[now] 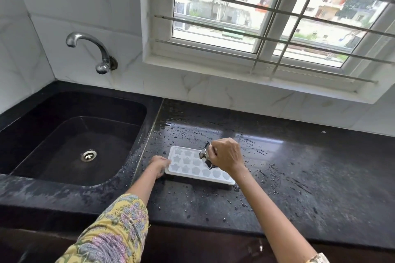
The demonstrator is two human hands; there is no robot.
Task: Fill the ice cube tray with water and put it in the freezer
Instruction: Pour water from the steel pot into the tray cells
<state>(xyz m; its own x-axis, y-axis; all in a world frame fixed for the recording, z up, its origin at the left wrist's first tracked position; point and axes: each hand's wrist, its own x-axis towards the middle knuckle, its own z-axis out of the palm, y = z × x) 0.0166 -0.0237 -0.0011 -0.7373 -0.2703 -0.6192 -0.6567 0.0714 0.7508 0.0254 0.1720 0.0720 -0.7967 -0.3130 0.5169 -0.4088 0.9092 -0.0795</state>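
Note:
A white ice cube tray (188, 166) with star and heart shaped cells lies flat on the black counter (299, 177), just right of the sink. My left hand (159, 165) grips the tray's left end. My right hand (226, 153) holds a small steel cup (204, 155), tipped on its side above the tray's far right cells. I cannot tell whether water is running from the cup.
A black sink (70, 134) with a steel drain lies to the left, under a wall tap (89, 49). Water drops dot the counter around the tray. A barred window (267, 17) sits above the tiled back wall.

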